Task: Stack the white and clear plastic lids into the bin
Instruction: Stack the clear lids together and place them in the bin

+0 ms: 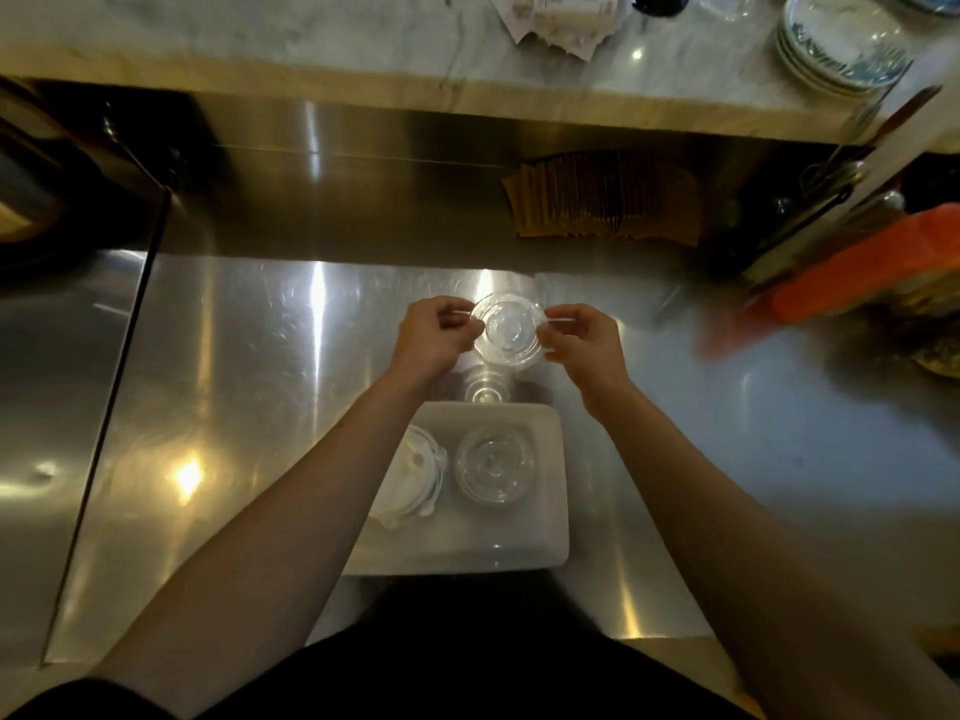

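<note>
Nearest, the white bin point(556, 491) sits on the steel tabletop point(234, 407) with a white lid stack point(415, 475) beside a clear lid stack point(496, 467). Beyond it, the left hand point(434, 337) and right hand point(582, 345) pinch opposite rims of a clear lid point(509, 330); it looks light, thin, flexible and slippery, best held by its edges

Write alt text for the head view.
Both hands, left hand and right hand, hold a clear lid above a steel counter. Nearer, a white bin holds white lids beside clear lids.
</note>
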